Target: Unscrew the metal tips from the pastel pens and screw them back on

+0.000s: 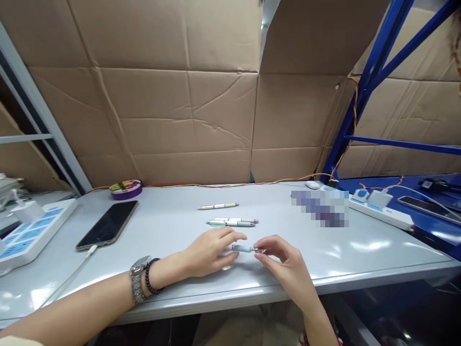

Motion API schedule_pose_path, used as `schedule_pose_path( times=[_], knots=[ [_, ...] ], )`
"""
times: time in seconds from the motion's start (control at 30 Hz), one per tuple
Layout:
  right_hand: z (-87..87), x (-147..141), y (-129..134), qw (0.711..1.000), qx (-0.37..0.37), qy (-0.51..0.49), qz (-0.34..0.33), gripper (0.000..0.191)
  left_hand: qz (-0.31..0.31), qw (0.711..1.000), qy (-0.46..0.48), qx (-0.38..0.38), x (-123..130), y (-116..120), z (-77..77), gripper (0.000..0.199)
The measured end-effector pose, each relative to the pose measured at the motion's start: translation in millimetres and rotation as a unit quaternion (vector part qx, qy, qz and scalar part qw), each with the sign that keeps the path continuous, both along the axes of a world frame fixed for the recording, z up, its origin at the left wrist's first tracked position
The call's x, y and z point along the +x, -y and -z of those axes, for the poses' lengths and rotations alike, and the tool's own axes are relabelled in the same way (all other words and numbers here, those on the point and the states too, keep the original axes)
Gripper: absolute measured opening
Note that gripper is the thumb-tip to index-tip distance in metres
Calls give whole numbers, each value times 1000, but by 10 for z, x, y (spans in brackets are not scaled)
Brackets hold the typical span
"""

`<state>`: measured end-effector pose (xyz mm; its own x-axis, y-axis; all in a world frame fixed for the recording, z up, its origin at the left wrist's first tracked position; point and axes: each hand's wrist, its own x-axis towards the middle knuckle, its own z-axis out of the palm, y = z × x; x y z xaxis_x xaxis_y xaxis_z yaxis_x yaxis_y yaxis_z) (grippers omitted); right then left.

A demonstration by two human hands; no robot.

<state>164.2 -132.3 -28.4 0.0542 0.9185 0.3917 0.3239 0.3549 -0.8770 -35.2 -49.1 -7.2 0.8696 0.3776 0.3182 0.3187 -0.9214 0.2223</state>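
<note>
A pen with a light blue grip (pixel 242 248) lies level between my two hands, just above the table near its front edge. My left hand (pixel 212 252) is closed around the pen's left part, which its fingers mostly hide. With thumb and fingertips, my right hand (pixel 284 262) pinches the silvery right end. A small whitish piece (pixel 226 267) shows beneath my left fingers; its kind is unclear. Just beyond my hands lie a green-and-white pen (pixel 232 223) and a pink-and-white pen (pixel 248 220), side by side and touching or nearly so. Farther back rests a cream-coloured pen (pixel 218 206).
On the grey table (pixel 173 211) at left are a phone (pixel 108 225) with a white cable, a power strip (pixel 36 235) and a purple tape roll (pixel 126 190). Another power strip (pixel 382 211) and a blurred-out item (pixel 320 209) lie at right. Cardboard (pixel 187 96) stands behind.
</note>
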Motion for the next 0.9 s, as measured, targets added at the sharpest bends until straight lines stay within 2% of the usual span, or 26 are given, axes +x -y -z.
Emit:
schedule_pose_path(
  times=[0.1,0.23,0.5,0.57,0.67,0.77,0.9],
  knots=[
    [4,6,-1,1000,3,-8,1,9,51,998,-7,39,1,13,18,33],
    [9,6,-1,1000,-1,-10,-6,10,56,995,-32,73,-9,4,58,33],
    [46,-10,-22,999,9,-48,15,9,47,999,-6,9,-12,-9,21,31],
    [64,5,-31,997,16,-67,45,10,47,999,1,-2,-13,-14,9,29],
    [83,61,-38,985,25,-84,145,15,47,999,19,-11,-24,-25,-2,25],
    [101,140,-46,973,10,7,229,17,52,995,75,-26,-51,-32,15,22],
    [138,211,-80,966,12,155,207,17,59,976,201,-56,-90,-27,68,21]
  ],
)
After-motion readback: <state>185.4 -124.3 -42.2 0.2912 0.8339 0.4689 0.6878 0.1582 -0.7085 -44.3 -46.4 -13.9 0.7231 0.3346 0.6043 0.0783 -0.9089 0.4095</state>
